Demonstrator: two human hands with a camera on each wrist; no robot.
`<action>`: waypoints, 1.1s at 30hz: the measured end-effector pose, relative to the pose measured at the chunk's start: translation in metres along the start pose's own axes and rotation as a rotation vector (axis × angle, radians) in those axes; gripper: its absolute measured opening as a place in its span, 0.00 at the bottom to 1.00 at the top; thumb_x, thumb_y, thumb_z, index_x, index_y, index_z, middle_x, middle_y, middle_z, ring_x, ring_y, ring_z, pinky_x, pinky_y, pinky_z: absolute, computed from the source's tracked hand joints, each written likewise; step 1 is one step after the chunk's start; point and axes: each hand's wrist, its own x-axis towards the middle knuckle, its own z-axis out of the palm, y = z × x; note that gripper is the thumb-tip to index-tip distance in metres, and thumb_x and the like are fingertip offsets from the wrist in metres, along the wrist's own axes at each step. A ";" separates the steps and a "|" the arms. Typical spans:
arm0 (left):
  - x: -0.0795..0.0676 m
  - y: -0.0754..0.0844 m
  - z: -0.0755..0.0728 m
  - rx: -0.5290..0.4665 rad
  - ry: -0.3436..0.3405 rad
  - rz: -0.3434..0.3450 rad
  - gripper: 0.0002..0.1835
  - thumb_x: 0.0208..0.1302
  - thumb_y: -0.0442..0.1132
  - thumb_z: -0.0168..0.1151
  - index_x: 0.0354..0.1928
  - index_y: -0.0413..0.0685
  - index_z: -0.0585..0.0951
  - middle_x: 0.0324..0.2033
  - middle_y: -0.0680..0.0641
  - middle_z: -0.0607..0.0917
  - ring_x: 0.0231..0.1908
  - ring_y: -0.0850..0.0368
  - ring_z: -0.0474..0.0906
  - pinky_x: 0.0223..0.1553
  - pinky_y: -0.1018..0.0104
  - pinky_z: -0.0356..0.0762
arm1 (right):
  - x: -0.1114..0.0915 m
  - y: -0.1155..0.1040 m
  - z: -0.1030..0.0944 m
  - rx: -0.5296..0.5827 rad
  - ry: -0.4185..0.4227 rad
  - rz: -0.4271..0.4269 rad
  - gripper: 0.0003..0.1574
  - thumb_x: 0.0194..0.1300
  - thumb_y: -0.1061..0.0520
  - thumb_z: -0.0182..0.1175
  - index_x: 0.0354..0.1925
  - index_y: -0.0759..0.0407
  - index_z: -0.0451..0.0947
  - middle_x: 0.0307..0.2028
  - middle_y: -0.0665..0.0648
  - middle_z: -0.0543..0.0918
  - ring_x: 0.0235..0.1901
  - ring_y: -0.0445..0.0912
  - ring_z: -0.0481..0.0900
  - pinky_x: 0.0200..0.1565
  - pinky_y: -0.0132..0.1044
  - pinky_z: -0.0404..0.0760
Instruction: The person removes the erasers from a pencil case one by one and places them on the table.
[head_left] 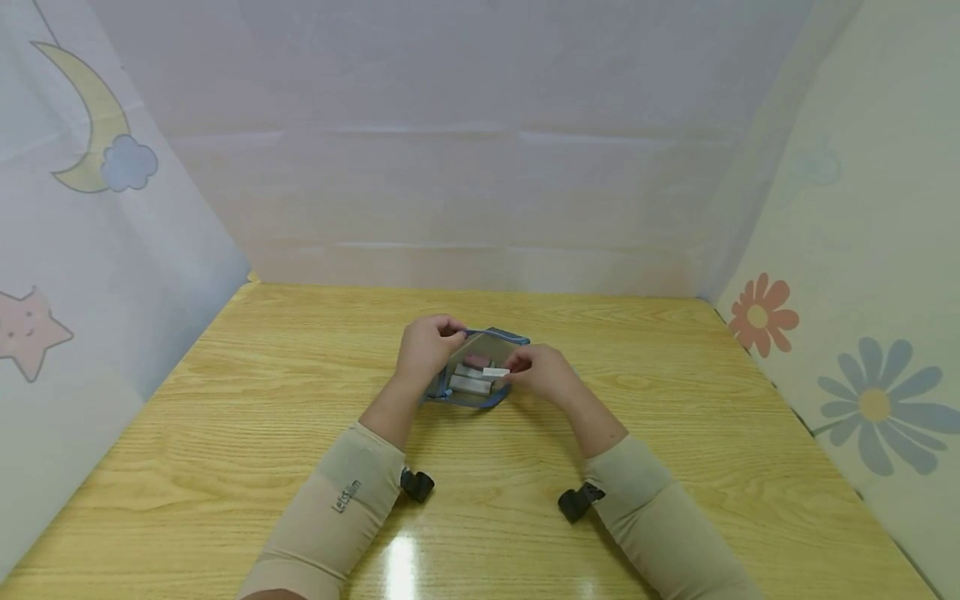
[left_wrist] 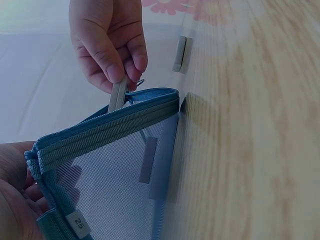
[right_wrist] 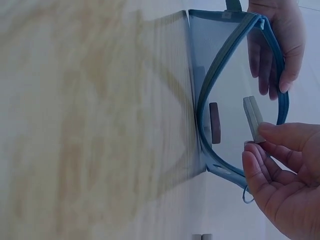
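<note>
A blue zip-up mesh pouch [head_left: 491, 403] stands unzipped on the table, its mouth gaping toward me. My left hand [head_left: 427, 346] grips the pouch's left rim, thumb on the edge and fingers behind the mesh. At the mouth, my right hand [right_wrist: 290, 170] pinches a small pale grey bar [right_wrist: 253, 117] between thumb and fingers. The bar has a line along its length; its exact kind is unclear. Within the pouch lie a dark reddish bar [right_wrist: 215, 123] and pale blocks [head_left: 471, 385].
Another grey bar [left_wrist: 180, 53] lies on the table beyond the pouch in the left wrist view. The wooden table [head_left: 262, 400] is bounded by a pale cloth backdrop [head_left: 480, 192] behind and printed cloth walls at both sides. Small black cameras are strapped to both sleeves.
</note>
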 end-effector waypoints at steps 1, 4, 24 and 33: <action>0.000 0.000 0.000 0.001 0.001 0.001 0.03 0.55 0.39 0.64 0.31 0.52 0.84 0.29 0.54 0.84 0.33 0.58 0.78 0.35 0.64 0.76 | 0.000 0.001 -0.001 0.007 0.001 0.001 0.04 0.56 0.59 0.64 0.33 0.56 0.80 0.32 0.51 0.80 0.34 0.45 0.76 0.36 0.37 0.75; 0.000 0.000 0.000 0.003 0.001 0.001 0.03 0.55 0.39 0.64 0.31 0.52 0.84 0.29 0.54 0.84 0.33 0.58 0.78 0.35 0.64 0.76 | -0.001 0.004 -0.004 0.011 0.009 -0.002 0.05 0.56 0.59 0.64 0.34 0.56 0.80 0.32 0.52 0.80 0.35 0.45 0.76 0.37 0.37 0.75; 0.000 0.000 -0.001 0.012 -0.015 -0.017 0.03 0.57 0.41 0.63 0.32 0.53 0.84 0.32 0.54 0.84 0.36 0.57 0.79 0.35 0.63 0.77 | -0.009 0.038 -0.047 0.032 0.086 0.096 0.08 0.59 0.56 0.62 0.38 0.57 0.79 0.34 0.55 0.79 0.34 0.48 0.73 0.35 0.37 0.72; 0.001 -0.001 -0.001 0.023 -0.010 -0.012 0.03 0.57 0.41 0.63 0.31 0.54 0.84 0.32 0.54 0.84 0.36 0.57 0.79 0.35 0.63 0.76 | -0.014 0.058 -0.059 0.035 0.097 0.134 0.10 0.60 0.55 0.61 0.40 0.58 0.78 0.36 0.56 0.78 0.36 0.49 0.73 0.36 0.38 0.73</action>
